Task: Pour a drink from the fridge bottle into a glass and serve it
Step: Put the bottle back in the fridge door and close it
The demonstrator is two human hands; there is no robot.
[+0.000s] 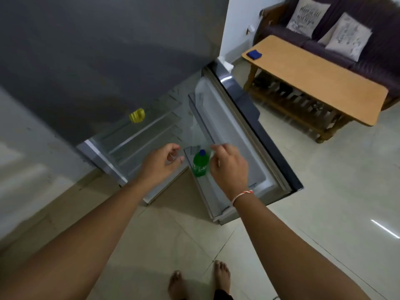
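Green bottle (200,163) upright in fridge door shelf (207,191), between both hands. Left hand (161,164) and right hand (229,167) loosely curled, gripping nothing, right just beside it.

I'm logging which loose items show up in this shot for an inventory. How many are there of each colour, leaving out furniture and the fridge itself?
Green: 1, the bottle in the fridge door shelf
Yellow: 1, the yellow object on a fridge shelf
Blue: 1, the cloth on the wooden table
White patterned: 2, cushions on the sofa
Total: 5
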